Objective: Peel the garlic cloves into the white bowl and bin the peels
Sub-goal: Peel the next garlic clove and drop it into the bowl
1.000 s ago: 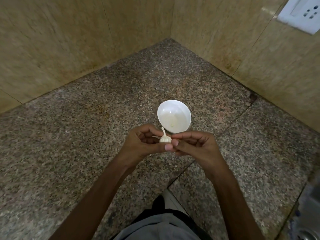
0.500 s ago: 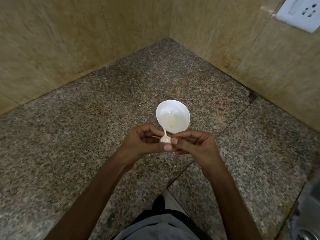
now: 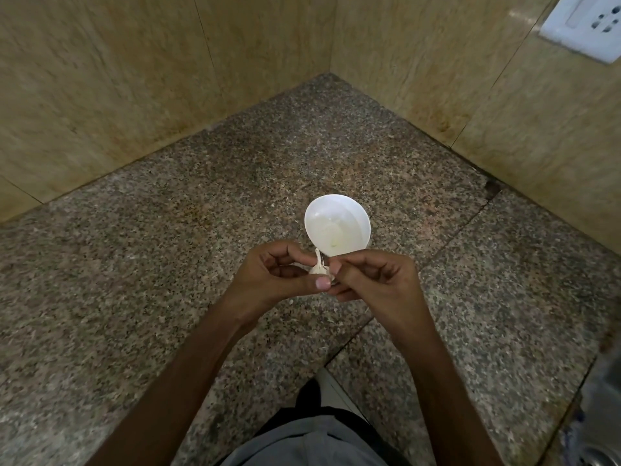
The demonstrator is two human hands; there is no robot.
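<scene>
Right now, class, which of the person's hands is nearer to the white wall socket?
Right. The right hand lies below and left of the wall socket; the left hand sits farther left, beyond the garlic that both pinch.

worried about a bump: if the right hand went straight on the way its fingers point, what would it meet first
The garlic clove it pinches, then the left hand just beyond, seemingly at the same height.

Single head cam looking forward and steeply down, sitting close over the hands (image 3: pixel 331 280), facing the counter (image 3: pixel 168 264) corner.
</scene>
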